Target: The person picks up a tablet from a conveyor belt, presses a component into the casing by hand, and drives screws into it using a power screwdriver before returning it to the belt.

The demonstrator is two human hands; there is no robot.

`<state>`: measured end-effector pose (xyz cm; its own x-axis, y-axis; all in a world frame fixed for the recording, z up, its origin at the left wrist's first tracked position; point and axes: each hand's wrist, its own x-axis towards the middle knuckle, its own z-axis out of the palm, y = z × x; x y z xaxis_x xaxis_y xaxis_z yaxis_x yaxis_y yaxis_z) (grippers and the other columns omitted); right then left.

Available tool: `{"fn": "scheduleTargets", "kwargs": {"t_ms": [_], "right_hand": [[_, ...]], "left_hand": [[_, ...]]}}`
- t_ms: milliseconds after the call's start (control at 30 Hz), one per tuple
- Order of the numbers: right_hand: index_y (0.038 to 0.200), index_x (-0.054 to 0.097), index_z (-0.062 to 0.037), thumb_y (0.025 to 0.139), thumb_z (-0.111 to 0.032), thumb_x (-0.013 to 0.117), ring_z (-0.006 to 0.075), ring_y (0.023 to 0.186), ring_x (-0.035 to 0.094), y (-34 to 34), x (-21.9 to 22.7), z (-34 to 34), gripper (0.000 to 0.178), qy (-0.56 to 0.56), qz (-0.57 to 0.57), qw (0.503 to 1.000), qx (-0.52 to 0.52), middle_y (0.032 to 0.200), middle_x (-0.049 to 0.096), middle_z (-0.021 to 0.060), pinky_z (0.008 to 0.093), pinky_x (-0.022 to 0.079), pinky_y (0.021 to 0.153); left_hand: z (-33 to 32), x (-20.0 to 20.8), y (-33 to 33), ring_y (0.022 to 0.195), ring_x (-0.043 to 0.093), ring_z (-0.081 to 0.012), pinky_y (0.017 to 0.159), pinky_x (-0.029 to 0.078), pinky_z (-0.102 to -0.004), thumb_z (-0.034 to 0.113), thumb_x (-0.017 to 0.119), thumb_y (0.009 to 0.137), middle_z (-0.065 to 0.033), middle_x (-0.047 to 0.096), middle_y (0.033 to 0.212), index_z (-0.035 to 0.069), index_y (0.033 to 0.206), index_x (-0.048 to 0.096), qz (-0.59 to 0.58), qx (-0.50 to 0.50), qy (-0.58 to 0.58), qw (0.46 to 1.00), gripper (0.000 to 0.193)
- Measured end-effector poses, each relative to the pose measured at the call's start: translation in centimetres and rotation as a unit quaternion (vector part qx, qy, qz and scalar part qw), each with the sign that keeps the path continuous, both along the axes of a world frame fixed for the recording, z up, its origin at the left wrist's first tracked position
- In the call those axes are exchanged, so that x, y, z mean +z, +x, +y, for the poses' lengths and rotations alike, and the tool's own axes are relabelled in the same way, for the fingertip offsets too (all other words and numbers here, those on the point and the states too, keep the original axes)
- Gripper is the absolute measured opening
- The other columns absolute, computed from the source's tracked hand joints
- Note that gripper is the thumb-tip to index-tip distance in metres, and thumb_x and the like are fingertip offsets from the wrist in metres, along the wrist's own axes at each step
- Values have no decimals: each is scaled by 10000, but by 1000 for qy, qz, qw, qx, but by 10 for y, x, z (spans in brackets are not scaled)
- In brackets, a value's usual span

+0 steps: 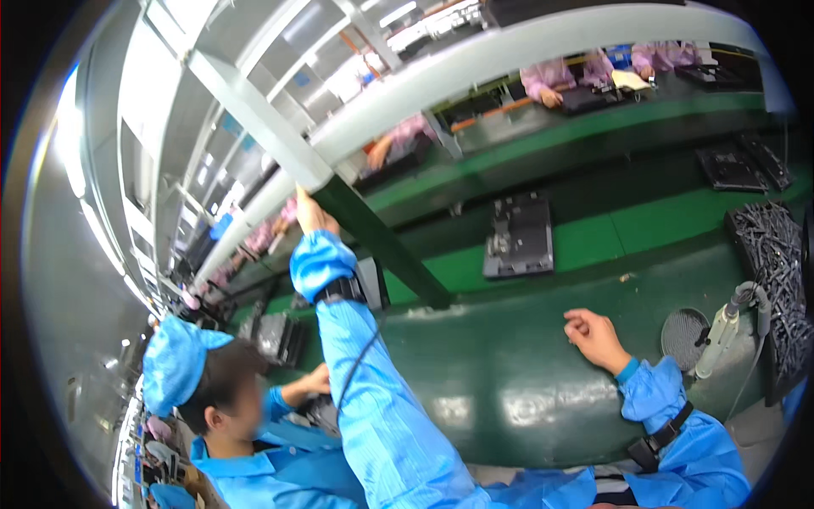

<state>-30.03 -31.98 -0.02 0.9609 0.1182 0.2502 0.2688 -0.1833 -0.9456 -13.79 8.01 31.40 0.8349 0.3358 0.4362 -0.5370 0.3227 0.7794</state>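
My left hand (pixel 315 217) is stretched far forward and raised, at the post (pixel 284 136) whose upper part is white and lower part dark green. Its fingers are mostly hidden, so I cannot make out whether they grip the post. Above the dark green work surface (pixel 475 365), my right hand (pixel 598 341) has its fingers curled in, with nothing visible in them. To its right are a round dark mesh dish (pixel 683 336) and a pale handheld tool with a cord (pixel 721 339), perhaps an electric screwdriver. Both sleeves are blue, with black wrist straps.
A black flat device casing (pixel 519 236) lies on the green belt (pixel 593 239) ahead. At far right stands a black tray (pixel 776 386) of many thin dark parts. Close on my left, a co-worker in a blue cap (pixel 182 356) handles something dark. People in pink work across the line.
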Motion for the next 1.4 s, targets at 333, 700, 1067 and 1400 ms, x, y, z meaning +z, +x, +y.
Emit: {"fn": "scheduleTargets", "kwargs": {"t_ms": [333,700,1067,1400], "right_hand": [[1100,597,14,834,-78,615,151,708,655,7,7,2,282,-14,38,999,3,844,673,89,279,513,653],[1072,613,0,835,-113,619,170,688,656,-2,9,-3,263,-19,37,999,-1,834,674,92,292,511,630],[1059,611,-16,831,-120,611,190,690,662,5,8,-8,250,-5,49,999,-2,855,677,105,312,524,633],[1047,610,-29,833,-114,610,184,654,653,1,6,-7,231,-1,47,999,0,845,670,96,315,506,590]], "left_hand": [[-15,-40,3,1038,563,-185,891,445,-297,588,545,864,-99,584,1159,-25,1252,501,-2,52,92,994,727],[-27,-218,-39,936,566,-142,815,461,-272,424,454,973,-57,597,1111,17,1270,488,66,151,176,970,505],[-45,-328,-71,677,594,-144,665,485,-284,231,740,798,-58,635,720,4,852,615,181,434,448,761,265],[-67,-321,-77,660,641,-189,649,517,-317,92,675,759,-99,669,765,-17,885,610,232,454,468,722,179]]}}
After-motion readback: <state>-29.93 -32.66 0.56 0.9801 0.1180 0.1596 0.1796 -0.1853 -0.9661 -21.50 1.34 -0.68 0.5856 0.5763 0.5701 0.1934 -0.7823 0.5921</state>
